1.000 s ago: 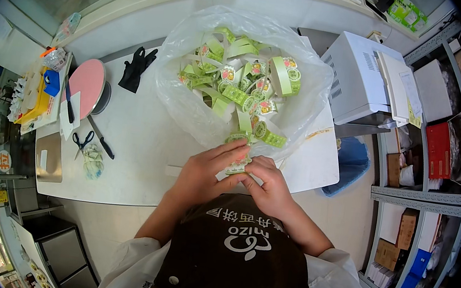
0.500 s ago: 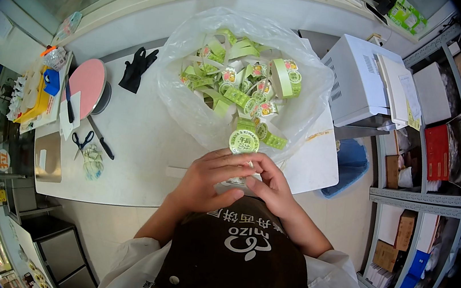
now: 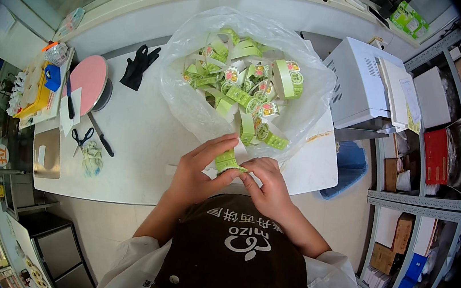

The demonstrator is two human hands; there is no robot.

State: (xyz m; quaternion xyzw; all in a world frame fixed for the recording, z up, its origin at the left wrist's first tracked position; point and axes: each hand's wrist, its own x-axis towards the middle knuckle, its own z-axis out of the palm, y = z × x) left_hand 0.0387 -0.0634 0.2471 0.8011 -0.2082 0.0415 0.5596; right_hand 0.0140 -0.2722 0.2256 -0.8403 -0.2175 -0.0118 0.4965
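Note:
A green printed paper band (image 3: 227,161), bent into a curve, is held between my two hands at the near edge of the table. My left hand (image 3: 198,166) has its fingers along the band's left side, with the thumb on its lower edge. My right hand (image 3: 267,184) pinches the band's right end between thumb and fingers. Just beyond them stands a wide-open clear plastic bag (image 3: 180,112), its rim folded outward. Inside lies a loose heap of green and white paper bands (image 3: 239,96), some curled into loops with round and fruit-printed labels.
On the white table (image 3: 132,149) at left lie a black glove (image 3: 136,67), a pink turntable (image 3: 86,83), knives (image 3: 102,137), scissors (image 3: 81,137) and a crumpled cloth (image 3: 92,159). A white machine (image 3: 356,84) stands right, a blue bin (image 3: 348,170) below, metal shelves (image 3: 422,199) beyond.
The band has turned from its round label facing up to a tilted, curved position. My hands have moved slightly apart, and my right fingers now pinch its end.

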